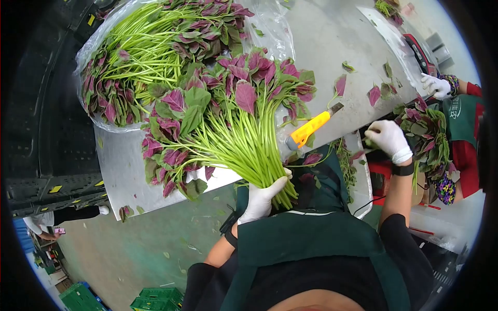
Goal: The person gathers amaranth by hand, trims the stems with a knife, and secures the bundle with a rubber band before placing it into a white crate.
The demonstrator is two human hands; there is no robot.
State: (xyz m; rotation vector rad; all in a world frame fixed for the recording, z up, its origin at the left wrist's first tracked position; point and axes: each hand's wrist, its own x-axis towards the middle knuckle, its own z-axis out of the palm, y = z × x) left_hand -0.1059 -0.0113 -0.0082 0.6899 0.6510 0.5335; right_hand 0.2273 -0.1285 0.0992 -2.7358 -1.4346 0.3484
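Note:
My gloved left hand is wrapped round the stem ends of a large bunch of red amaranth, whose purple and green leaves fan out over the metal table's edge. To the right, my gloved right hand is raised with its fingers curled together, and a small scrap of green leaf shows at the fingertips. Between the two hands, a yellow utility knife lies at the table's edge with its blade pointing up and right. Loose leaves are scattered beyond the knife.
A big pile of amaranth rests on clear plastic at the back left of the metal table. Below my right hand stands a white bin holding trimmings. At right, a co-worker's gloved hand is near a red device. Green crates sit on the floor.

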